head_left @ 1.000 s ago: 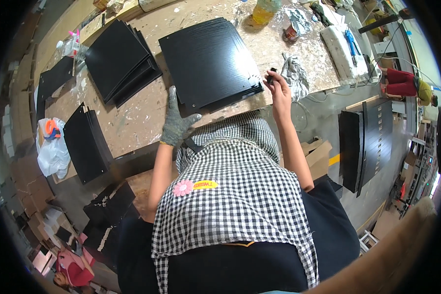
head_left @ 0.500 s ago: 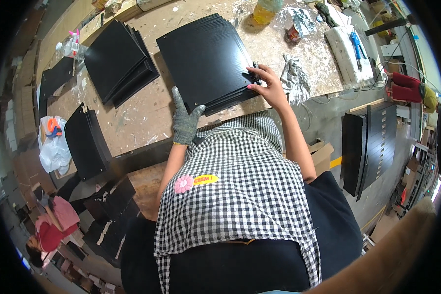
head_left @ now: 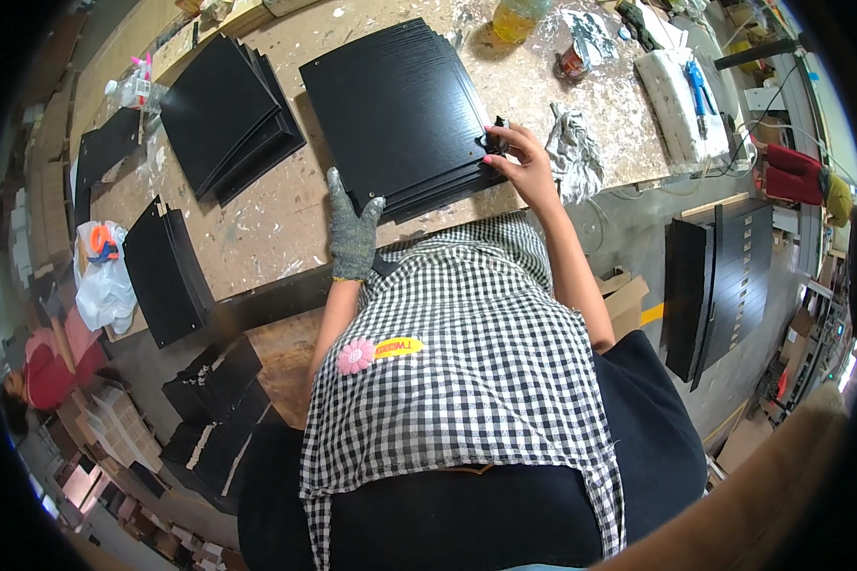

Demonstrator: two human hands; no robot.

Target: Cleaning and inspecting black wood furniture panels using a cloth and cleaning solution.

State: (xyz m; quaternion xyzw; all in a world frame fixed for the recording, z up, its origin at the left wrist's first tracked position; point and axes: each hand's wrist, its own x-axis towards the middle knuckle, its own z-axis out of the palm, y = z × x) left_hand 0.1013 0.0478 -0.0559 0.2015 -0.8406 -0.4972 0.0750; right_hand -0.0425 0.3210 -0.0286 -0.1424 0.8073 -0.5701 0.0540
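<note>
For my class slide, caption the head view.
Gloved left hand and bare right hand at a stack of black panels on a paint-spattered workbench.

Panel stack (head_left: 381, 105): soft pale sheen toward the top face's right side, gentle shadow along the left
Workbench (head_left: 267, 233): bright, diffuse light; dark under the near edge
Checked apron (head_left: 457, 390): evenly lit, sharp
Co-worker at left (head_left: 48, 369): dim, blurred
Right rim: small white glare
Fisheye border: straight edges bent, corners black

Worn brown tabletop (head_left: 262, 240), white paint spatters. Grey floor (head_left: 624, 233) to the right, yellow stripe (head_left: 651, 314) on it. Boxes (head_left: 124, 426) piled near left. Pale wall (head_left: 831, 122) far right, bright light (head_left: 853, 366) at right edge.
</note>
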